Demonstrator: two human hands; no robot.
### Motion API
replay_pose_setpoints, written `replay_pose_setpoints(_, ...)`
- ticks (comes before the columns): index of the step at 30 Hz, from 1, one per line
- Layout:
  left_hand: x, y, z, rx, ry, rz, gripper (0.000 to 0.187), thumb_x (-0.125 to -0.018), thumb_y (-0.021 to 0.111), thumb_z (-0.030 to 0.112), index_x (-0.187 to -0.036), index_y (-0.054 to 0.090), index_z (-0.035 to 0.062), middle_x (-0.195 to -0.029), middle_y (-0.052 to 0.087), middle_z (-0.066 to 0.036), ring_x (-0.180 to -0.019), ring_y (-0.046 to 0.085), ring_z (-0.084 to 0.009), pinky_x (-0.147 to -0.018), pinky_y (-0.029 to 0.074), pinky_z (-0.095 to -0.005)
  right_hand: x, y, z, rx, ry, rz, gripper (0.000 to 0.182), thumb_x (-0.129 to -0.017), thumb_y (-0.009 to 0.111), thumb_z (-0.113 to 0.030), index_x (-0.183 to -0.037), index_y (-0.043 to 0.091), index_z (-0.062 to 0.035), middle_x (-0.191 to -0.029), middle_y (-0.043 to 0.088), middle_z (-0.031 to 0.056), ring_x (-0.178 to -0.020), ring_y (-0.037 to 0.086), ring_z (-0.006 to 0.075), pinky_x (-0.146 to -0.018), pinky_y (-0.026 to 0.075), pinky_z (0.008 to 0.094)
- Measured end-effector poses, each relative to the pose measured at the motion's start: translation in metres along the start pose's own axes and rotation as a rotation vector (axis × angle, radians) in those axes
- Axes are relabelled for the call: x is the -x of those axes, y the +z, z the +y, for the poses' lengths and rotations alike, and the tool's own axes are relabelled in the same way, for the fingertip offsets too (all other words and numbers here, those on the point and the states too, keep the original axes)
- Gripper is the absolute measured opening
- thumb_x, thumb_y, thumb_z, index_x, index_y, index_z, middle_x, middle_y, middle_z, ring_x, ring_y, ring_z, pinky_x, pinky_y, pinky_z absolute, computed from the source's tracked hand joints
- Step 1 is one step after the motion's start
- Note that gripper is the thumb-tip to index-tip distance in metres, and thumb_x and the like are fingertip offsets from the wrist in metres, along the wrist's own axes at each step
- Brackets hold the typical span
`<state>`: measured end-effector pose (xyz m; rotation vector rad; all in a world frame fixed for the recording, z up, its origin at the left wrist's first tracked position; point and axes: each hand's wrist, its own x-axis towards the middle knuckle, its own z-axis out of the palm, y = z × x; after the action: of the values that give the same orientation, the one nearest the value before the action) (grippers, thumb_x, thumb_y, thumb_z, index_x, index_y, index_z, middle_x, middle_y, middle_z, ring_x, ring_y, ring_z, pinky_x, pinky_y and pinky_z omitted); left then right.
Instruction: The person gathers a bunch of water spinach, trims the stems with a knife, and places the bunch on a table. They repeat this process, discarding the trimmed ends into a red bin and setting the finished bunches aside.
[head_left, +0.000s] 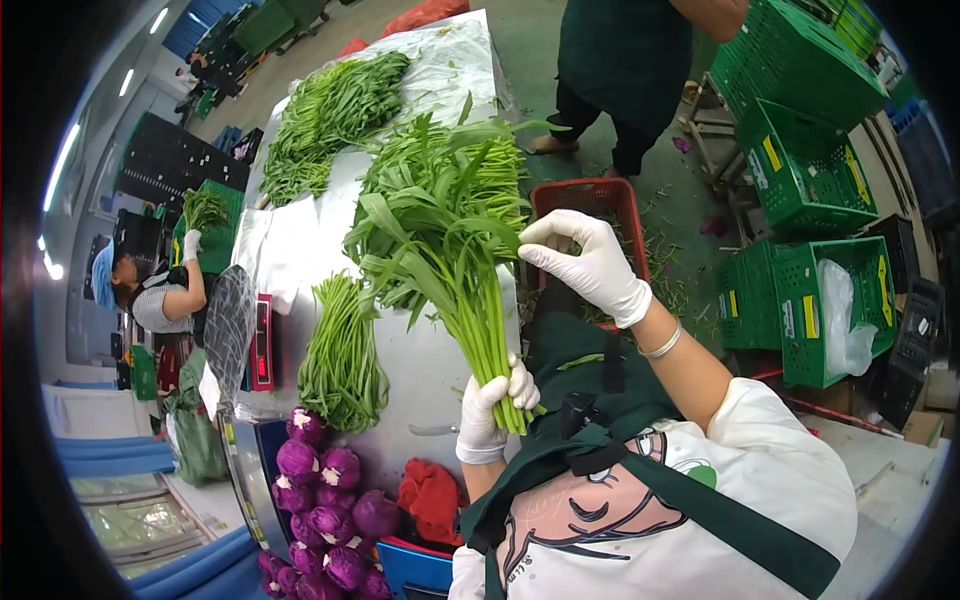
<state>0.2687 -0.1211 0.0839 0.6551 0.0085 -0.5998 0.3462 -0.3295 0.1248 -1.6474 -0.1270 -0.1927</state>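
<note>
My left hand (492,408), in a white glove, grips the stem ends of a bunch of leafy green stalks (440,240) and holds it up over the metal table (425,365). My right hand (590,262), also gloved, pinches at the upper stems on the bunch's right side. A smaller bundle of the same greens (342,355) lies on the table to the left. Bigger piles of greens (330,115) lie farther along the table.
Purple cabbages (325,500) fill a crate at the lower left, next to a red cloth (432,497). A red crate (590,215) sits on the floor. Green crates (805,170) stack at right. One person stands ahead; another (165,290) works at left by a scale (262,345).
</note>
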Motion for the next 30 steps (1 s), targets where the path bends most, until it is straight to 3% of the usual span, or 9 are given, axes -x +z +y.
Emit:
replay_pose_setpoints(3,0.001,-0.002,0.0,-0.017,-0.011,0.01,0.037,-0.08,0.068,0.021,-0.105,0.048,0.0033,-0.071,0.043,-0.002,-0.058,0.044,-0.0123,-0.056,0.036,-0.0283,-0.001,-0.008,-0.005,-0.436,0.201,-0.19,0.014,-0.085,0.067,-0.019,-0.088,0.066,-0.0052,-0.074,0.058,-0.0042,-0.066,0.05,0.0045,-0.062,0.042,0.0208)
replay_pose_setpoints(8,-0.001,0.0,0.0,-0.02,-0.017,0.017,0.038,-0.08,0.069,0.022,-0.105,0.047,0.0033,-0.071,0.044,-0.003,-0.058,0.044,-0.0123,-0.056,0.036,-0.0284,-0.005,-0.008,0.013,-0.717,0.273,-0.231,0.014,-0.089,0.062,-0.021,-0.088,0.06,-0.007,-0.075,0.059,-0.0015,-0.064,0.05,0.0048,-0.059,0.039,0.0193)
replay_pose_setpoints(17,-0.002,-0.009,-0.003,-0.006,-0.029,0.033,0.039,-0.079,0.07,0.021,-0.105,0.048,0.003,-0.071,0.044,-0.002,-0.059,0.044,-0.0123,-0.056,0.037,-0.0281,-0.002,-0.007,-0.004,-0.941,0.363,-0.187,0.015,-0.092,0.056,-0.023,-0.087,0.058,-0.008,-0.073,0.056,-0.0015,-0.064,0.049,0.0076,-0.058,0.038,0.0227)
replay_pose_setpoints(18,-0.002,-0.01,-0.003,0.001,-0.03,0.034,0.039,-0.079,0.07,0.021,-0.105,0.048,0.0029,-0.07,0.044,-0.002,-0.059,0.044,-0.0123,-0.056,0.037,-0.0281,-0.004,-0.01,0.0,-1.008,0.321,-0.206,0.014,-0.091,0.058,-0.024,-0.094,0.061,-0.0101,-0.08,0.063,-0.0012,-0.067,0.056,0.0078,-0.063,0.043,0.0216)
replay_pose_setpoints(21,-0.002,-0.011,-0.004,0.015,-0.033,0.028,0.037,-0.08,0.069,0.02,-0.105,0.048,0.003,-0.07,0.043,-0.002,-0.059,0.044,-0.0121,-0.056,0.036,-0.028,-0.005,-0.02,-0.013,-1.219,0.147,-0.163,0.031,-0.092,0.055,-0.022,-0.118,0.053,-0.0046,-0.111,0.06,0.0094,-0.081,0.059,0.0107,-0.069,0.047,0.0234)
replay_pose_setpoints(22,-0.002,-0.011,-0.004,0.02,-0.034,0.023,0.037,-0.08,0.069,0.02,-0.105,0.048,0.0031,-0.07,0.043,-0.002,-0.059,0.044,-0.012,-0.056,0.036,-0.028,-0.008,-0.02,-0.012,-1.169,0.051,-0.08,0.039,-0.093,0.053,-0.021,-0.126,0.045,-0.0021,-0.125,0.052,0.0119,-0.086,0.057,0.0117,-0.072,0.047,0.024)
replay_pose_setpoints(25,-0.003,-0.013,-0.007,0.07,-0.042,0.003,0.036,-0.081,0.068,0.021,-0.106,0.048,0.0034,-0.07,0.042,-0.001,-0.058,0.043,-0.0116,-0.055,0.036,-0.0277,-0.011,-0.025,-0.006,-0.99,0.003,0.102,0.04,-0.093,0.052,-0.021,-0.127,0.044,-0.0016,-0.125,0.052,0.0106,-0.086,0.056,0.0116,-0.073,0.046,0.0235)
replay_pose_setpoints(26,-0.004,-0.012,-0.007,0.078,-0.047,-0.008,0.036,-0.081,0.067,0.021,-0.106,0.048,0.0036,-0.07,0.042,-0.001,-0.058,0.043,-0.0114,-0.055,0.036,-0.0275,-0.011,-0.026,0.002,-0.821,0.02,0.162,0.03,-0.093,0.053,-0.021,-0.117,0.052,-0.0026,-0.109,0.059,0.0067,-0.08,0.056,0.009,-0.069,0.046,0.022)
replay_pose_setpoints(30,-0.005,-0.011,-0.007,0.113,-0.065,-0.053,0.035,-0.082,0.066,0.021,-0.106,0.047,0.0041,-0.069,0.041,0.0,-0.057,0.042,-0.0104,-0.054,0.035,-0.0264,0.008,-0.021,0.019,-0.318,0.202,0.023,0.019,-0.092,0.056,-0.023,-0.087,0.063,-0.0056,-0.072,0.06,-0.0031,-0.064,0.052,0.003,-0.059,0.043,0.0188)
